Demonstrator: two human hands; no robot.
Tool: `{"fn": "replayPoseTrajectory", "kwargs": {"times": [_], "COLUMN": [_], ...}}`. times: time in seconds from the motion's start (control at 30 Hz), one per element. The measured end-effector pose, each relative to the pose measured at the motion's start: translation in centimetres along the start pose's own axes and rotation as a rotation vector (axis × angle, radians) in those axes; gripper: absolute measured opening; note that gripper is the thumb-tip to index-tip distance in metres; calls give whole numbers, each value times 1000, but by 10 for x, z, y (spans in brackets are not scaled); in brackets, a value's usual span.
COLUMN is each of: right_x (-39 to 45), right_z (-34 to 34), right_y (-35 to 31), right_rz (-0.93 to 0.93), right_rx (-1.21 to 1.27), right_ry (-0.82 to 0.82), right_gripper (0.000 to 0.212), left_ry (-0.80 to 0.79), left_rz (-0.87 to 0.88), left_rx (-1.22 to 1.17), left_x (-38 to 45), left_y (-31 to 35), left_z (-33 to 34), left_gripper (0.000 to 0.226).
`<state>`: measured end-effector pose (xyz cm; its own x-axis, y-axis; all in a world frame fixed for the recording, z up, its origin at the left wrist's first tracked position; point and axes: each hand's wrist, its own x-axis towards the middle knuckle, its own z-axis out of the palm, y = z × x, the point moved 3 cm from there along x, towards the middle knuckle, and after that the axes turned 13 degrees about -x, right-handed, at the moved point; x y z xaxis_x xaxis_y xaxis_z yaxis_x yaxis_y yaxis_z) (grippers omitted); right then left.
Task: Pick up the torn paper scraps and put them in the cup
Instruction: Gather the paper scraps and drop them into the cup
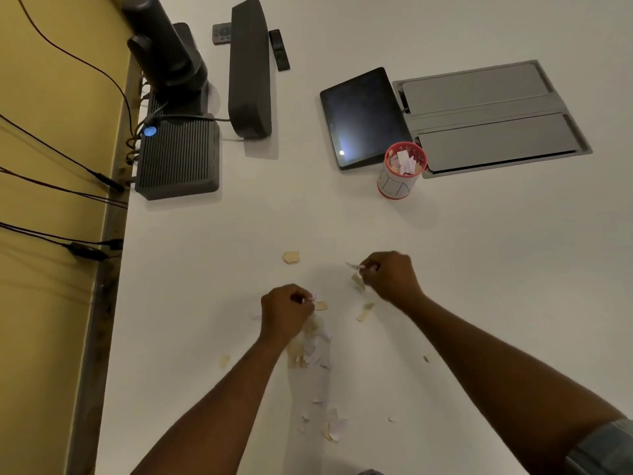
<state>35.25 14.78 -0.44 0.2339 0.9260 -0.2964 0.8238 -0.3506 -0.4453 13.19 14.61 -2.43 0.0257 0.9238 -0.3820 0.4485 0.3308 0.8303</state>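
Note:
Torn paper scraps (pixel 317 351), white and tan, lie scattered on the white table in front of me. One tan scrap (pixel 291 257) sits apart, farther out. My left hand (pixel 284 310) is closed over the pile and pinches small scraps at its fingertips. My right hand (pixel 390 274) is closed on a few scraps, white and tan, just above the table. The cup (pixel 400 181), white with a red rim, stands upright farther back on the right and holds several scraps.
A dark tablet (pixel 363 116) lies beside the cup, next to a grey cable hatch (pixel 493 118). At the far left stand a ribbed black box (pixel 178 159), a camera (pixel 168 53), a speaker bar (pixel 248 66) and two remotes. Cables hang along the table's left edge.

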Motion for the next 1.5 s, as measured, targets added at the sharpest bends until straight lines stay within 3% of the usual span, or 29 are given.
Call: {"fn": "replayPoseTrajectory", "kwargs": {"times": [0.13,0.27,0.33,0.5,0.63,0.77,0.9,1.07,1.2,1.33,1.43,1.5], "right_x": [33,76,98,138,158,175,182,185,184,167,155,143], "right_z": [-49,-100,-118,-135,-130,-124,-116,-110,-121,-132,-142,-148], "right_y": [16,28,29,18,4,-2,-5,-5,-5,3,14,21], "right_rz": [140,237,204,20,-97,-4,31,-59,-207,-213,-150,-120], "right_rx": [250,436,356,-128,-410,-564,-644,-745,-640,-521,-384,-231], "right_ry": [61,259,328,381,227,-2,-103,-184,-130,0,225,389], "right_gripper": [9,13,14,16,20,27,23,23,24,55,51,36], "left_ry": [-46,-69,-65,-41,-23,-13,-27,-40,-50,-36,-33,-28], "left_rz": [-144,-127,-113,-103,-116,-125,-117,-59,0,83,159,232], "left_rx": [-320,-367,-359,-341,-332,-332,-340,-361,-369,-308,-244,-173], "left_x": [26,51,61,73,75,77,82,97,113,130,140,146], "left_y": [35,71,83,95,92,91,98,124,151,180,201,215], "left_z": [10,23,29,38,39,40,47,58,68,81,95,106], "left_gripper": [19,15,13,13,11,10,11,11,13,15,19,16]}}
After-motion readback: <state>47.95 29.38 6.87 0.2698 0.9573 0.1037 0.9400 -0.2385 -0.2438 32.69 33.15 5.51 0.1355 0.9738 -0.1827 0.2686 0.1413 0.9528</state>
